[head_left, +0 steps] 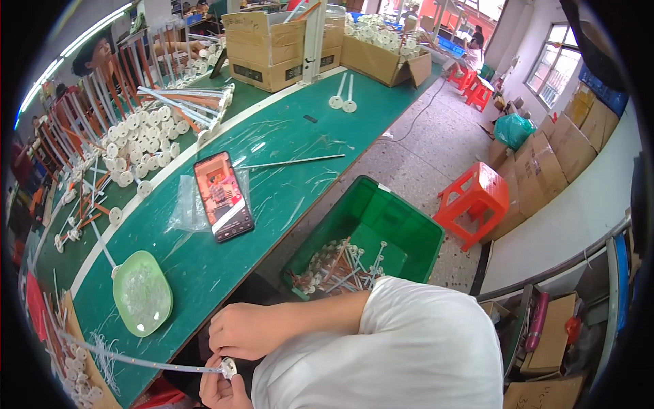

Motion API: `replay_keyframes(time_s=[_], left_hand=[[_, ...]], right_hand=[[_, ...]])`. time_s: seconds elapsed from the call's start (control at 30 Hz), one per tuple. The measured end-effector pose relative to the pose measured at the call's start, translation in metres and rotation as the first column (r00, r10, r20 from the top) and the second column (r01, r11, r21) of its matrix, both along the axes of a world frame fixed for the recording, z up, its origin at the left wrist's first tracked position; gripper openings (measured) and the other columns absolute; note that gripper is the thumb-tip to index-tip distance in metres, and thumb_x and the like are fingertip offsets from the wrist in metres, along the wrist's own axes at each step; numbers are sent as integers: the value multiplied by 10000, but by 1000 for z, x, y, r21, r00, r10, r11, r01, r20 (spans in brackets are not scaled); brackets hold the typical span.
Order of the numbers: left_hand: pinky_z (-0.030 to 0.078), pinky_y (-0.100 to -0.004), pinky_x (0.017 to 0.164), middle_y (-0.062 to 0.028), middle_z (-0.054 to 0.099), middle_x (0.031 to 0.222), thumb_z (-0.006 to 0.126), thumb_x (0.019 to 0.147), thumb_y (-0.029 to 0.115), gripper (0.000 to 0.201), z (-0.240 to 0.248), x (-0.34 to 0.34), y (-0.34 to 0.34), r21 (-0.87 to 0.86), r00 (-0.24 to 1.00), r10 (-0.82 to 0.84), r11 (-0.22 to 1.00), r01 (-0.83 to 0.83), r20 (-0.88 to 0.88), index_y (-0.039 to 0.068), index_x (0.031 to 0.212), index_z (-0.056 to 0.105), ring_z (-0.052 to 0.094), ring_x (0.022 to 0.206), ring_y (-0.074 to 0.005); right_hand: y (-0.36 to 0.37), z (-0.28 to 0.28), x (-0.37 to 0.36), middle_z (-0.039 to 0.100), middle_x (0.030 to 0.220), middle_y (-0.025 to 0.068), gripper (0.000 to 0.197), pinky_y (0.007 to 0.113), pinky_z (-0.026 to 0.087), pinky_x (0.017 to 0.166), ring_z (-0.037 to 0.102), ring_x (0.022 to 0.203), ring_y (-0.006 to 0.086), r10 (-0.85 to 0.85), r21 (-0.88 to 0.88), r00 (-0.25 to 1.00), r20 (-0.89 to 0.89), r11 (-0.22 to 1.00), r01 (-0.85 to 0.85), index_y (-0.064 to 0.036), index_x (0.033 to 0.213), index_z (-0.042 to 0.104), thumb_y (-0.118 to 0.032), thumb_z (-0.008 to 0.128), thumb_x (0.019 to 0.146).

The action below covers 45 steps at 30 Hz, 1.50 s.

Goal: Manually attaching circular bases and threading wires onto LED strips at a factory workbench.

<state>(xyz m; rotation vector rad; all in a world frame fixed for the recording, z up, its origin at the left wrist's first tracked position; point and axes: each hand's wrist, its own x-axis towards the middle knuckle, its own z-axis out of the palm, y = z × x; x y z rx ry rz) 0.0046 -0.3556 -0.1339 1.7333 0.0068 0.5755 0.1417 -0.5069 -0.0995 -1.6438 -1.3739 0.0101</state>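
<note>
My right hand and my left hand meet below the near edge of the green table. Between them they hold one end of a thin white rod, which reaches left over the table edge. A small white cap sits on that end; my left hand grips just under it and my right hand's fingers close on it from above. A pale green dish of small clear parts lies on the table just left of my hands.
A lit phone lies on the table beside a clear plastic bag. Several white rods with round discs are heaped at the left. A green crate on the floor holds more rods. A red stool and cardboard boxes stand beyond.
</note>
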Motion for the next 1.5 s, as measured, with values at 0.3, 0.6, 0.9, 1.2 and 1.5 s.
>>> replay_keyframes(time_s=[0.3,0.6,0.9,1.2,1.5], left_hand=[[548,-294,742,-206,643,1136,643,770,-45,315,6,0,-1,29,998,46,998,-48,35,-165,1061,620,660,880,-234],[540,-314,821,-211,647,1114,608,753,-97,350,-1,-1,0,-53,998,58,997,-57,25,-168,1095,607,656,916,-248],[547,-345,829,-239,631,1130,605,770,-104,327,-4,0,3,-41,998,32,999,-30,45,-188,1085,589,656,937,-287],[557,-352,814,-258,613,1160,614,775,-99,328,-8,0,5,-55,999,6,998,-4,34,-181,1092,586,654,963,-305],[502,-311,917,-200,562,1280,578,836,-18,399,-18,-5,10,-136,960,279,950,-282,-40,-129,1217,533,626,1035,-237]], right_hand=[[9,-5,-5,619,692,117,71,403,495,619,618,683,303,-61,105,998,-20,993,63,-24,735,670,-94,664,741],[7,-10,-8,640,722,117,91,394,506,614,636,692,297,-32,128,995,-93,991,44,-21,776,670,-110,675,759],[10,-18,-9,641,735,114,88,405,512,627,636,694,302,-53,138,997,-60,989,60,-20,775,664,-107,663,778],[10,-25,-13,620,773,122,102,398,504,637,620,733,319,-100,87,995,-9,991,101,-20,796,634,-112,675,776],[10,-17,-14,583,773,102,107,367,476,549,569,668,274,-156,325,985,77,937,123,0,831,600,-15,681,762]])
